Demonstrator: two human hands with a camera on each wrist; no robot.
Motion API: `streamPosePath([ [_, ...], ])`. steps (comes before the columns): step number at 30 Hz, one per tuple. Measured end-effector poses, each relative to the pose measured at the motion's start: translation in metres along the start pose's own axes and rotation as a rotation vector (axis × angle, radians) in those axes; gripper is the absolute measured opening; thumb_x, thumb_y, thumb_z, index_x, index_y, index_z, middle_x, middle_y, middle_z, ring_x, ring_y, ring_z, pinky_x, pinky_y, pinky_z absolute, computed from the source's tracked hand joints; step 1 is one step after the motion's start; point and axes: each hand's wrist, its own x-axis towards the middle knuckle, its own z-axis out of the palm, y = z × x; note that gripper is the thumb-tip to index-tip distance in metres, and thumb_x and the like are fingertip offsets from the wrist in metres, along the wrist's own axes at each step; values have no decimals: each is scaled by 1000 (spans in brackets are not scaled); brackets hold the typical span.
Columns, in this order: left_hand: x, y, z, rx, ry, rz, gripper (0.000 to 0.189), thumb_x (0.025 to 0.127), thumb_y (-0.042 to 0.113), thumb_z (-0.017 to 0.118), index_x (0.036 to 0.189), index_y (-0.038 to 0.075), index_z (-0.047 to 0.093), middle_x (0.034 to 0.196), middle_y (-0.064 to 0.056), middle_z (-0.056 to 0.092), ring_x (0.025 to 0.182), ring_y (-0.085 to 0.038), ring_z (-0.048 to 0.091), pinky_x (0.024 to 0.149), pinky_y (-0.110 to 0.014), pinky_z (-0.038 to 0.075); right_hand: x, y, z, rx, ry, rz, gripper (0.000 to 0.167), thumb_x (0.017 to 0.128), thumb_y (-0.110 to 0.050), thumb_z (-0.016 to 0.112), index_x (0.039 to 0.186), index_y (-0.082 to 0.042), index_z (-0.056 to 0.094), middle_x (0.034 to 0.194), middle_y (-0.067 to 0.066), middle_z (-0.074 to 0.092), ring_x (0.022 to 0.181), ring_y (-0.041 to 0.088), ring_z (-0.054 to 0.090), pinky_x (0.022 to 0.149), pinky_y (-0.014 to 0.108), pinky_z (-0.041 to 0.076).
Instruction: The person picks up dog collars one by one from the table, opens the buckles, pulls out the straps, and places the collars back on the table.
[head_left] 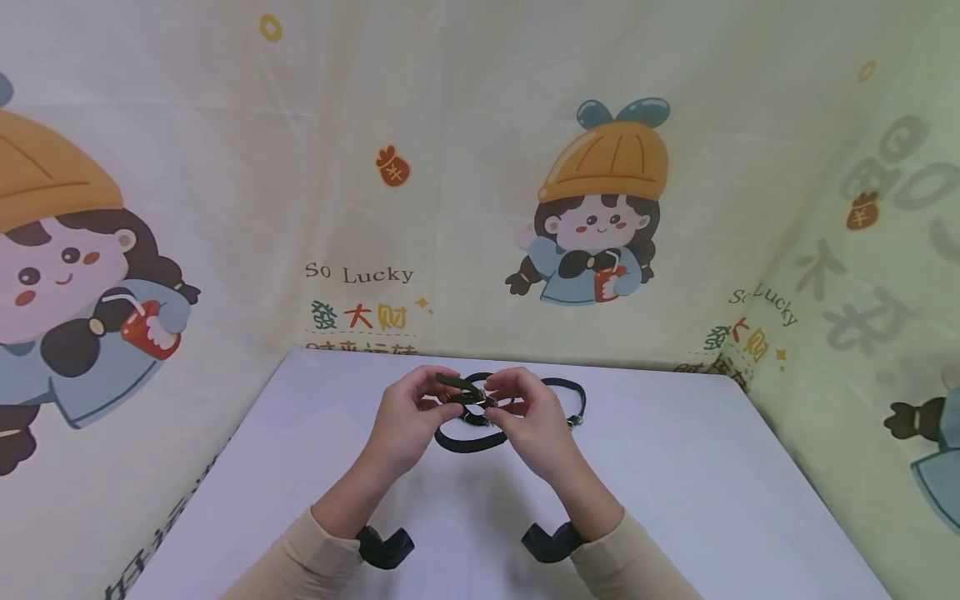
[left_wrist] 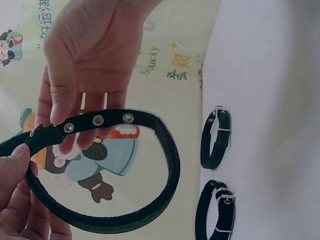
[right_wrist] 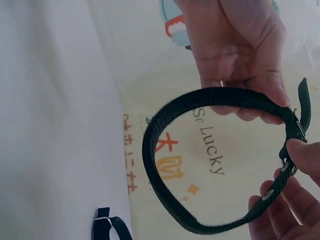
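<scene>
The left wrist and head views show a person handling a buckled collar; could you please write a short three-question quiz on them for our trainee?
1. Fill in: In the left wrist view, the held buckled collar shows ___ metal-rimmed holes.

2. True or false: In that same view, two further buckled collars rest on the white tabletop.

3. Multiple choice: In the head view, how are the left hand and right hand engaged?
A) Only the left hand holds the collar.
B) Both hands hold the same collar.
C) Both hands lie flat on the tabletop.

Key: 1. three; 2. true; 3. B.
</scene>
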Motion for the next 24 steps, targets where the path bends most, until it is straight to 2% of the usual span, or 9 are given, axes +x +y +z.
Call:
streamPosePath([
  [3, 0, 1, -1, -4, 9, 6, 37, 90, -2, 84, 120, 18, 75, 101, -4, 78, 97, -23, 70, 86, -34, 57, 1, 2, -1, -19, -11, 20, 39, 89, 2, 83, 120, -20, 73, 114, 0, 74, 103, 20, 70, 88, 29, 61],
  [6, 1, 0, -3, -13, 18, 9, 37, 90, -3, 83, 120, 16, 75, 103, -5, 79, 98, -23, 70, 86, -32, 58, 1, 3, -1, -36, -13, 26, 40, 89, 3, 83, 120, -20, 73, 108, 0, 74, 99, 20, 70, 85, 25, 61],
  [15, 4, -4, -8, -32, 37, 2, 37, 91, -3, 82, 122, 15, 76, 108, -7, 77, 98, -24, 70, 80, -24, 60, 2, 6, -6, -44, 47, 50, 37, 90, 8, 80, 117, -17, 73, 103, 3, 73, 97, 20, 70, 83, 25, 62],
  [24, 2, -2, -14, -60, 6, -14, 38, 91, -6, 80, 124, 11, 75, 110, -13, 72, 102, -24, 68, 82, -19, 60, 2, 12, -10, -66, 63, 79, 35, 93, 4, 80, 119, -19, 73, 107, 2, 73, 100, 21, 69, 85, 25, 60],
])
